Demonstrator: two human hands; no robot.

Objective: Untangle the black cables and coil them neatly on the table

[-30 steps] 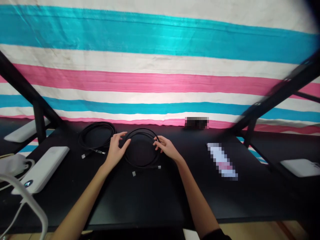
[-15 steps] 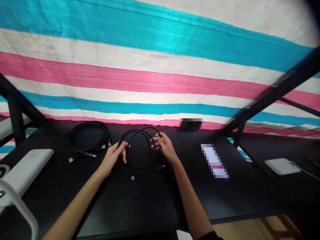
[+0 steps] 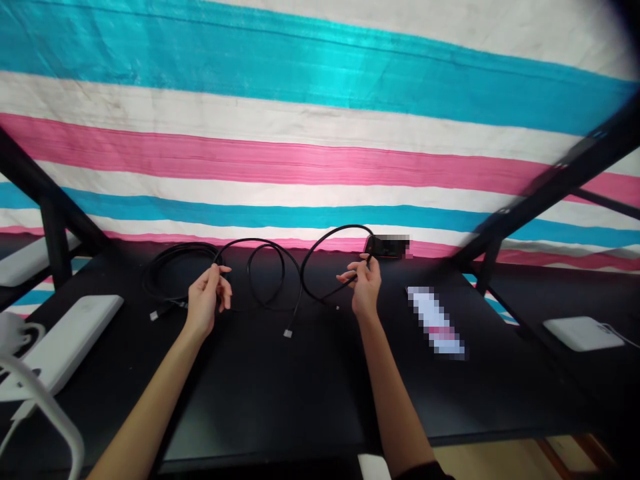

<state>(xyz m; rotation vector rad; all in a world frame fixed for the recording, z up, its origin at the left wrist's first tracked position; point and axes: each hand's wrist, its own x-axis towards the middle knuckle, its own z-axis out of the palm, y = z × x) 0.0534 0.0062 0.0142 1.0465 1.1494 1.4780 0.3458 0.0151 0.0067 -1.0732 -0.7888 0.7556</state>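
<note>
Along the left edge of the tabletop (image 3: 280,407), a white slab-shaped device (image 3: 87,337) is lying at a slant, and a curved white tube (image 3: 75,427) is crossing in front of its near end. Toward the far left corner, a coiled cable (image 3: 173,249) is resting in a round bundle, its pale connector (image 3: 153,316) pointing to the near side. Just in front of the bundle's right side, the left hand (image 3: 204,293) is pinching a looped black cable (image 3: 302,270) between thumb and forefinger, its other fingers curling loosely. Over the far middle of the tabletop, this cable is spreading in open loops between the two hands, with one pale plug (image 3: 288,333) hanging or lying below them; which, I cannot tell. The right hand (image 3: 367,290) is gripping the cable's right part with bent fingers. Just beyond it, a dark, blurred-out object (image 3: 390,248) is sitting at the far edge. Nearer the right edge, a pale, blurred-out strip (image 3: 435,323) is lying slantwise.
</note>
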